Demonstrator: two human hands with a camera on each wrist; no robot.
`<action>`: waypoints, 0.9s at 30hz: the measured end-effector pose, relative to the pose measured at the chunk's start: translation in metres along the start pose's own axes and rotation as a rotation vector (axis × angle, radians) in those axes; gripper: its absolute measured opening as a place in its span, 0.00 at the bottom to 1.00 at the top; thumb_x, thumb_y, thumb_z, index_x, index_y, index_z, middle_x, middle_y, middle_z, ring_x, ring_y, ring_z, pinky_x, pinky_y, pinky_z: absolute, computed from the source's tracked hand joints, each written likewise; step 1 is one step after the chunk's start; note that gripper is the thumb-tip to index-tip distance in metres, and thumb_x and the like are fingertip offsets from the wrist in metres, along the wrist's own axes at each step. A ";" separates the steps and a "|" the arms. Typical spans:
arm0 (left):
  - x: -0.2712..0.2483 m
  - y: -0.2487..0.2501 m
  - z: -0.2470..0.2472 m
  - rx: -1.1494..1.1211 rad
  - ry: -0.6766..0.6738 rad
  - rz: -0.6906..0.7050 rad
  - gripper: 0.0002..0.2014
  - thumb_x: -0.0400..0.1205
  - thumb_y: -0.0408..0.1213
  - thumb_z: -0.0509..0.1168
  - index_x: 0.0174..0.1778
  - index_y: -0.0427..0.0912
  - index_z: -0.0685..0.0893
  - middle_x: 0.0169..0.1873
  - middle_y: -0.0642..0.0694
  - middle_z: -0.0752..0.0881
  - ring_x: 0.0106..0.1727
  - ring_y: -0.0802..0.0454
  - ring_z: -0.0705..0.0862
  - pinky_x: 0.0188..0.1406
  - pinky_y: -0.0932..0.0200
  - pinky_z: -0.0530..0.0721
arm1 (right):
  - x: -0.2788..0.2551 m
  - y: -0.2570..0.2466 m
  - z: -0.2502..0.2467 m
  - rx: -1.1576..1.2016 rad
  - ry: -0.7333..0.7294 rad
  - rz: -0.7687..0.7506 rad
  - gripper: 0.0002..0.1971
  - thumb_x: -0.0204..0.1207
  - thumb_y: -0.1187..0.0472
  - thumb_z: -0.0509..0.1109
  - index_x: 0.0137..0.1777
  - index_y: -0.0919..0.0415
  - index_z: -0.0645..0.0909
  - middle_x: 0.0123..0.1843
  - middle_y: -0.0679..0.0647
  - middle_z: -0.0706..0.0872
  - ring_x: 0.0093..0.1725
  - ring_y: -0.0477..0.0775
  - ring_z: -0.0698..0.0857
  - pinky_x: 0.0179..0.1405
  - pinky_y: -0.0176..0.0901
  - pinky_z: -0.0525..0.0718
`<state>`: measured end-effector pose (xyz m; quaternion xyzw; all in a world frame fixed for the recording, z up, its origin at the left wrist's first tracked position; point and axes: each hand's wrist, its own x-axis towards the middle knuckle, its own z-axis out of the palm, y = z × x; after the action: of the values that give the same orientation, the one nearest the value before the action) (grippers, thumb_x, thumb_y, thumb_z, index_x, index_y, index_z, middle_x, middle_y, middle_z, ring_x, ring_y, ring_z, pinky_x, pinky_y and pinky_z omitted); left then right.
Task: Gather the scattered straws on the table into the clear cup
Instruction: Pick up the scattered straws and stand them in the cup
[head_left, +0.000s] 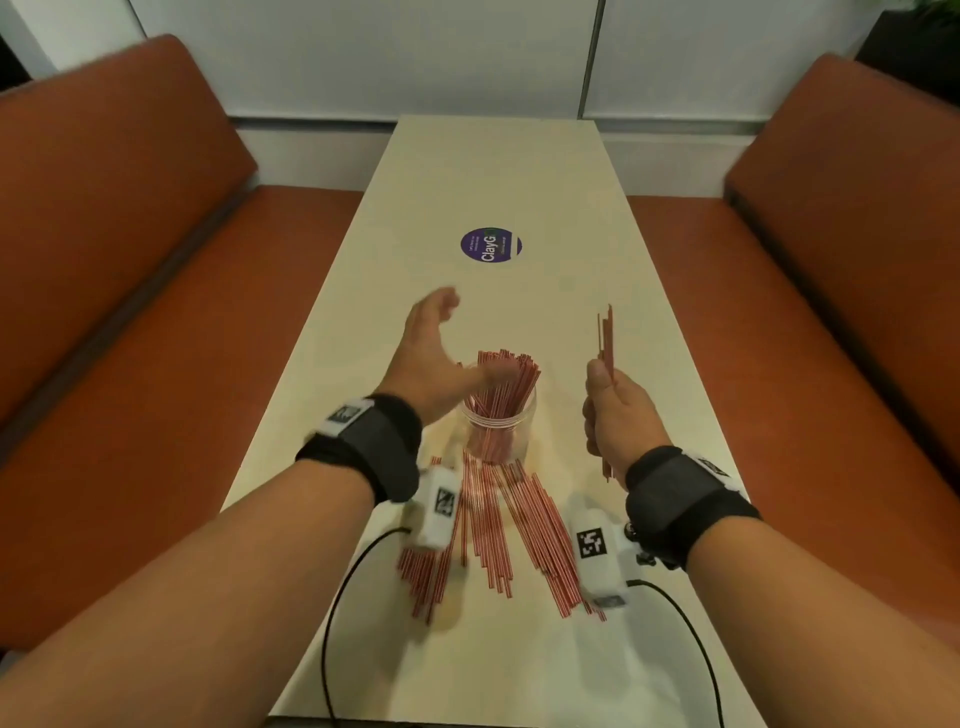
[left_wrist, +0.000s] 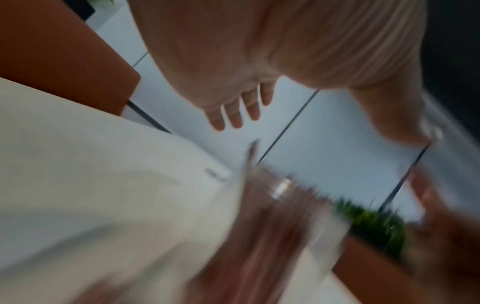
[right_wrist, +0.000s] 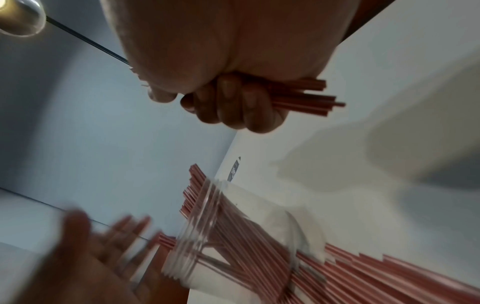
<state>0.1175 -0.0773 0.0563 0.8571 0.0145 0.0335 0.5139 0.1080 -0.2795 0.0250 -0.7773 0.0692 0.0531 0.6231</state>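
1. Gripping a small bundle of straws (head_left: 605, 338), the right hand (head_left: 615, 415) holds them upright over the table (head_left: 519, 171), near its right edge – fingers (right_wrist: 233, 102) curled tight round the bundle, ends sticking out above and below the fist.
2. Left hand (head_left: 431, 358) spread with fingers straight, holding nothing, hovering just left of the clear cup (head_left: 497, 426); thumb reaches over the straw tops. Blurred, so whether it touches the cup cannot be told.
3. Clear cup stands upright midway between the table's long edges, toward the near end, packed with red-and-white straws that fan out past its rim.
4. Loose straws (head_left: 498, 535) lie fanned on the table between the cup and the near edge, spreading left and right, some touching the cup's base.
5. Round purple sticker (head_left: 491, 245) sits flat on the table beyond the cup, toward the far end.
6. Orange bench seats (head_left: 130, 260) run along both long sides of the table.
7. Black wrist straps (head_left: 374, 447) with white marker-tagged camera units on both wrists – black cables trail to the near edge.
8. Left wrist view heavily blurred; only open fingers (left_wrist: 239, 111) and a smear of the cup are legible.
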 end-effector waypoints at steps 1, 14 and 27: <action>-0.010 -0.011 0.000 0.065 -0.071 -0.094 0.57 0.59 0.52 0.83 0.80 0.51 0.56 0.78 0.50 0.64 0.77 0.52 0.65 0.76 0.51 0.66 | 0.001 -0.002 -0.002 0.014 0.010 -0.002 0.19 0.83 0.42 0.52 0.39 0.54 0.72 0.28 0.50 0.68 0.25 0.48 0.65 0.23 0.43 0.69; 0.015 -0.049 0.036 0.026 -0.166 -0.132 0.46 0.60 0.45 0.84 0.71 0.49 0.67 0.59 0.54 0.81 0.57 0.54 0.81 0.60 0.60 0.78 | 0.039 -0.062 0.040 0.243 -0.132 -0.093 0.15 0.85 0.56 0.57 0.35 0.55 0.68 0.24 0.47 0.66 0.20 0.44 0.63 0.23 0.39 0.65; 0.027 -0.054 0.042 0.030 -0.163 -0.136 0.45 0.57 0.46 0.84 0.67 0.51 0.67 0.57 0.52 0.83 0.56 0.51 0.84 0.58 0.52 0.84 | 0.068 -0.040 0.079 0.178 -0.175 -0.085 0.09 0.84 0.59 0.57 0.43 0.58 0.75 0.31 0.50 0.77 0.31 0.50 0.77 0.43 0.47 0.81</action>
<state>0.1475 -0.0869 -0.0101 0.8617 0.0314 -0.0716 0.5014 0.1819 -0.1970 0.0346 -0.7136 -0.0141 0.0880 0.6948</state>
